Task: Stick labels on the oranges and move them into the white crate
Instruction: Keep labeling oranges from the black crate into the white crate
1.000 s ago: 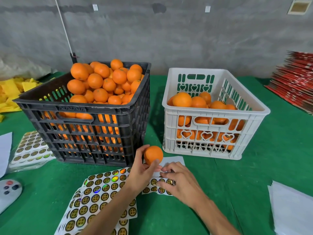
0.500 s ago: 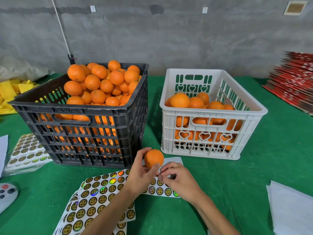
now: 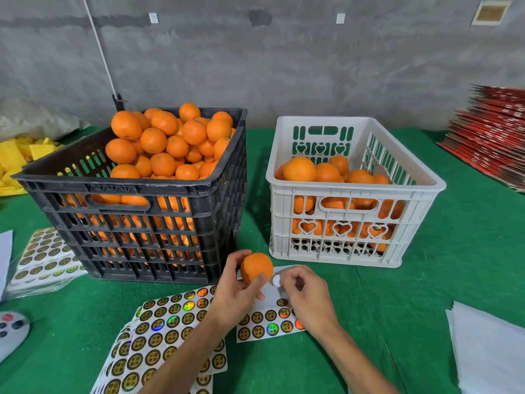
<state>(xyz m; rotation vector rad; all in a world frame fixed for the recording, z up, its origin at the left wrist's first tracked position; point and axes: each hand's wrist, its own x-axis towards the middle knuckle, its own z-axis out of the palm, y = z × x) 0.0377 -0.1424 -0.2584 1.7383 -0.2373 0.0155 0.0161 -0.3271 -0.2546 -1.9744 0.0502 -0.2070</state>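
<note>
Two of my right fingers, thumb and forefinger (image 3: 285,280), pinch a small round label (image 3: 276,280), its pale back turned to me, just beside the orange (image 3: 256,268). I cannot tell whether the label touches the peel. My right hand (image 3: 308,297) hangs above a partly used label sheet (image 3: 270,327), the other fingers loosely curled. My left hand (image 3: 237,291) grips the orange, fingers wrapped round its left side and thumb pressed on its lower front, holding it off the table in front of both crates.

Under my left forearm lie more label sheets (image 3: 167,334), overlapping, covered in gold and shiny round stickers. Behind the orange to the left stands the black crate (image 3: 142,240), heaped with oranges above its rim. To the right, apart from it, stands the white crate (image 3: 355,191), partly filled with oranges below its rim. Both rest on the green table (image 3: 454,265).

At the far left lies another stack of sheets (image 3: 42,257) in clear wrapping, and near it a grey remote (image 3: 12,332) with a red button. White paper (image 3: 491,345) lies at the right edge, red flat cartons (image 3: 491,132) are stacked at the far right, and yellow pieces (image 3: 17,157) are piled at the far left.
</note>
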